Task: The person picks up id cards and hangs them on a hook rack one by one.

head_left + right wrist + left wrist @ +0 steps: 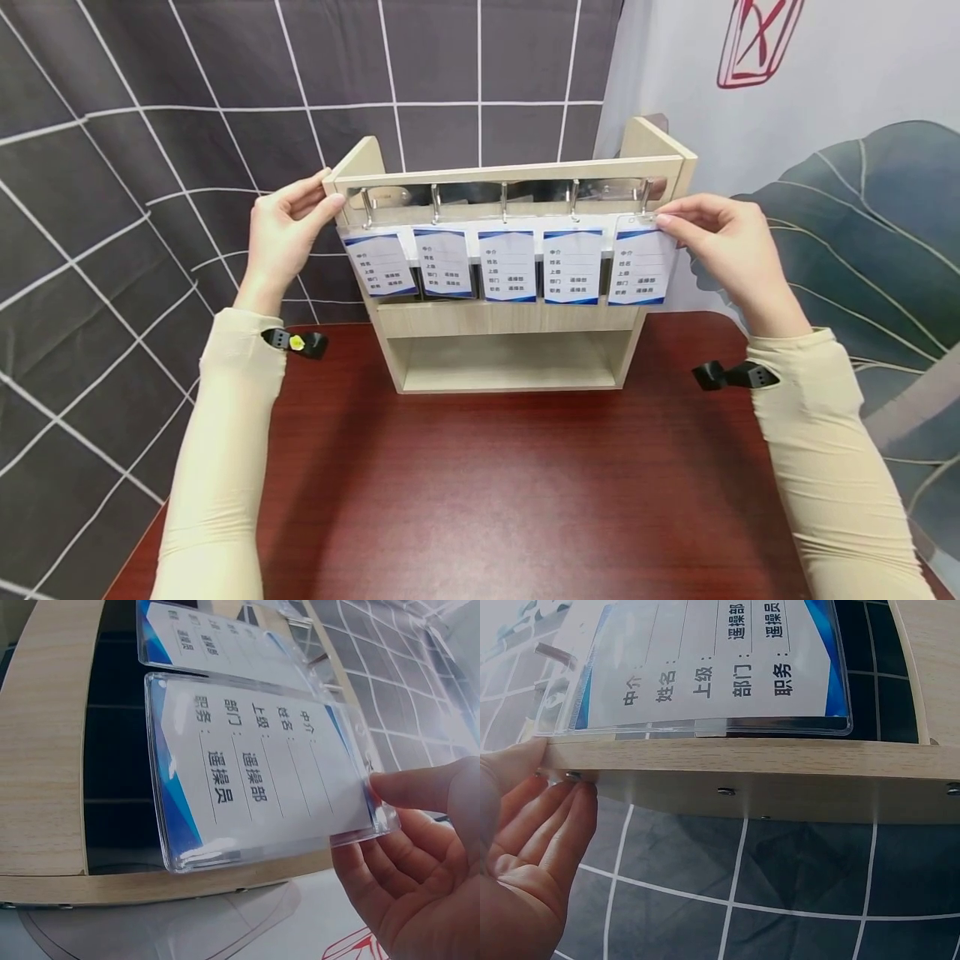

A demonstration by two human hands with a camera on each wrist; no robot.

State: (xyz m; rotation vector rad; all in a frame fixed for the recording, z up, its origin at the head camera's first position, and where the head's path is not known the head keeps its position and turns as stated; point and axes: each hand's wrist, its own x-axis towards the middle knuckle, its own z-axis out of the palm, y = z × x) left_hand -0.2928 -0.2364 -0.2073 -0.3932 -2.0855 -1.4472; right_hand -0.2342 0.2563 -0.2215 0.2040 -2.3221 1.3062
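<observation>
A pale wooden shelf (517, 319) stands on the table, with a row of metal hooks along its upper front. Clear plastic badge holders (508, 267) with white-and-blue cards hang from the hooks. My left hand (288, 225) grips the shelf's upper left corner, thumb at the front edge and fingers along the outer side panel (727, 759). At the far right, my right hand (723, 242) pinches the top outer corner of the last badge holder (262, 765), thumb on its front and fingers behind. That badge holder overlaps the rightmost hook (645, 197) in the head view.
The shelf has an open lower compartment (510, 362) close to the dark red tabletop (525, 483). Behind it and to the left hangs a dark cloth with a white grid (438, 54). A pale wall covering with leaf shapes (862, 242) is on the right.
</observation>
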